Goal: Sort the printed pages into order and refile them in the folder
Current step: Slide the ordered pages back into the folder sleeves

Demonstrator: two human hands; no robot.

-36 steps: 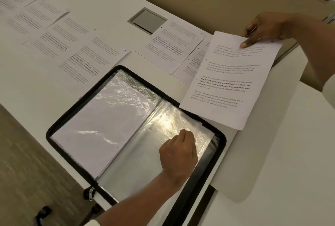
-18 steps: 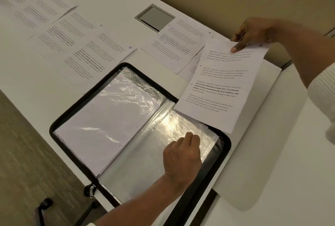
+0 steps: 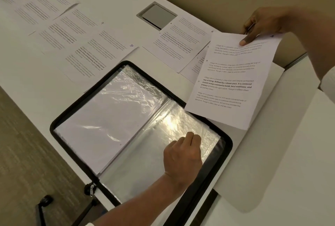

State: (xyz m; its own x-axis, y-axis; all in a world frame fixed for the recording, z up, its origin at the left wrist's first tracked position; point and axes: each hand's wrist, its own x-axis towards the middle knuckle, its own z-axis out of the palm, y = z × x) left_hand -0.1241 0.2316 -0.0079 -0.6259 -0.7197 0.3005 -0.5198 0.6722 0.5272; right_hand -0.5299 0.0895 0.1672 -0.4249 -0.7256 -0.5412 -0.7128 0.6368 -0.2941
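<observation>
— One sheet (image 3: 101, 135) was filed, as far as I could judge: it showed blank white inside the left sleeve (image 3: 143, 78) of your open folder (image 3: 228, 146).

— And your right sleeve (image 3: 145, 175) held nothing. Your left hand (image 3: 183, 155) sat on it near its far edge, fingers curled. Whether you pinched the film there, I could not tell.

— Your right hand (image 3: 262, 24) pinched the page (image 3: 230, 80) by its top edge, thumb on the print. You held it off the table (image 3: 27, 84), its low edge hanging over the folder's far rim.

— That page looked like your next one in, I'd guess, bound for the right sleeve.

— You had plenty left, though. Your other pages (image 3: 36, 8) lay spread in overlapping rows beyond the folder. One was marked 10 (image 3: 94, 57), with one marked 9 (image 3: 72, 28) just behind it, and more lay beside the held page.

— So your sorting seemed largely done, the sheets laid out by number, and your refiling was barely begun.
</observation>
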